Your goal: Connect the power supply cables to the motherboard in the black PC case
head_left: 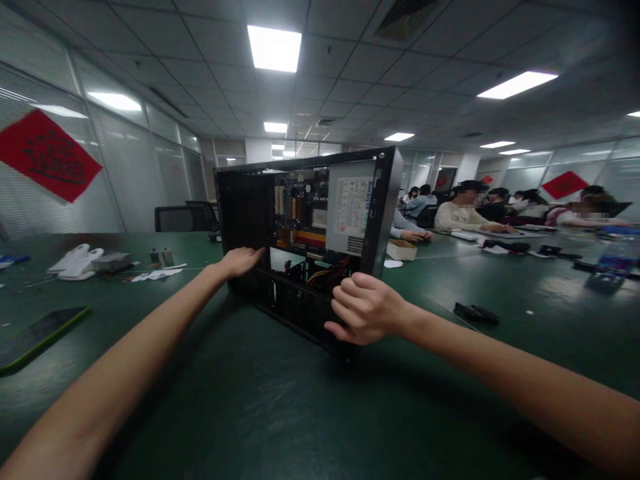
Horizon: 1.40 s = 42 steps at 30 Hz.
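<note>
Your right hand [367, 308] is gripping an open-sided black PC case [245, 207], grey power supply [351, 207] above those knuckles, left hand [240, 262] grip unclear tbh.

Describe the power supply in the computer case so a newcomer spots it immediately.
On the green tabletop, find the black metal computer case. Inside its upper right corner, above the bare right hand, sits the boxy grey power supply. Unlike the dark circuit board beside it, it bears a pale printed label.
</note>
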Available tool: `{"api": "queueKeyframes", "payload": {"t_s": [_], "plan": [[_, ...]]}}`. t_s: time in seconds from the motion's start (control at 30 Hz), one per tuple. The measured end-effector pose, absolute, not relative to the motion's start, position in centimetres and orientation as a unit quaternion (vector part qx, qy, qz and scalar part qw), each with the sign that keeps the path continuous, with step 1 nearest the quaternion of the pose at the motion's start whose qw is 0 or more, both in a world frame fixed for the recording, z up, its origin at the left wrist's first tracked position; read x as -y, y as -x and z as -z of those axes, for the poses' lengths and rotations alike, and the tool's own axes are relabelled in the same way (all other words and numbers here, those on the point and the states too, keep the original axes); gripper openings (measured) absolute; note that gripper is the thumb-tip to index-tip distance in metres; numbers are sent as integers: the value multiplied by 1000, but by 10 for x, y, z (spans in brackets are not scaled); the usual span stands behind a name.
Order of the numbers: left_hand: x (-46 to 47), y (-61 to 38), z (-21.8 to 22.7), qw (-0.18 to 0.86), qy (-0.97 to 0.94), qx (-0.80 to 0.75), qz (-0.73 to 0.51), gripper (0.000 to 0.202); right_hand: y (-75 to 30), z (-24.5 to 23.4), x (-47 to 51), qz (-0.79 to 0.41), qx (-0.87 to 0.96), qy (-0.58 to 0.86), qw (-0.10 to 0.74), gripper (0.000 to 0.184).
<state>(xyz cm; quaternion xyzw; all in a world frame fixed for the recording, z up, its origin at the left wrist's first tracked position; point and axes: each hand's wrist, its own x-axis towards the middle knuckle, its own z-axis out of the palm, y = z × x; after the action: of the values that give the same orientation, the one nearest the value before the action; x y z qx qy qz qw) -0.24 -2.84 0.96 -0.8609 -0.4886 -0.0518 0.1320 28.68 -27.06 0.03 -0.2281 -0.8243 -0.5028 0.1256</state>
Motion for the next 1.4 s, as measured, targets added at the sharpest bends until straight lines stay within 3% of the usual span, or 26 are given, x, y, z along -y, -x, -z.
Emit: {"api": "queueKeyframes", "payload": {"t_s": [0.13,0.27,0.37,0.8,1.1,1.4], "plan": [[41,-25,-5,147,868,472,46,62,-343,6,249,499,803,314,82,41],[56,-55,-5,137,863,483,60,92,-392,20,217,523,761,374,87,38],[63,-71,-6,115,863,487,74,98,-414,29,193,537,740,391,104,39],[64,-76,-13,108,882,457,33,81,-421,38,167,494,734,437,163,41],[91,-61,-38,-20,907,408,-99,66,-408,38,172,510,722,415,213,42],[137,-59,-66,-3,859,458,-228,62,-377,33,208,514,741,373,219,39]]}}
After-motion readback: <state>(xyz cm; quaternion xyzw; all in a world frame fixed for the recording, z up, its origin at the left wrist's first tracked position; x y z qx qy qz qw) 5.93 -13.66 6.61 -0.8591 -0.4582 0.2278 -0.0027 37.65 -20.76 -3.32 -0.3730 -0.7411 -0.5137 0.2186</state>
